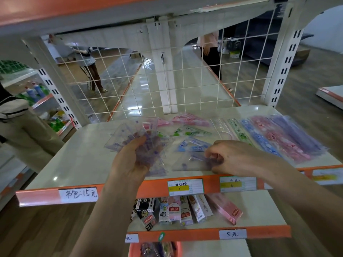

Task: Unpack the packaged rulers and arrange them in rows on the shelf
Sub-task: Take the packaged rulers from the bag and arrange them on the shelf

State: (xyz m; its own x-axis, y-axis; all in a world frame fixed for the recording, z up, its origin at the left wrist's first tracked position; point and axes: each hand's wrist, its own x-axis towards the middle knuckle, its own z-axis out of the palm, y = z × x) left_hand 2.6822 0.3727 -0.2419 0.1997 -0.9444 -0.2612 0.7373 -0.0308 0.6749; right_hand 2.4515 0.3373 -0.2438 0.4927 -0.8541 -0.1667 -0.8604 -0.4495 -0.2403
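My left hand point(132, 160) grips a fanned bunch of clear purple-printed rulers point(128, 134) above the white shelf point(79, 156). My right hand point(235, 157) pinches one purple ruler point(193, 164) that lies flat on the shelf near its front edge. Beyond it lie a blue ruler point(194, 144), a green one point(189, 132) and a pink one point(189, 119). At the right of the shelf rest several longer packaged rulers point(278, 136) in green, blue, pink and purple, side by side.
The shelf has an orange front strip with price labels point(185, 187). A wire grid point(167, 80) backs it. On the lower shelf stand small boxed goods point(178, 210). A person point(20, 130) stands at the left; others are seen behind the grid.
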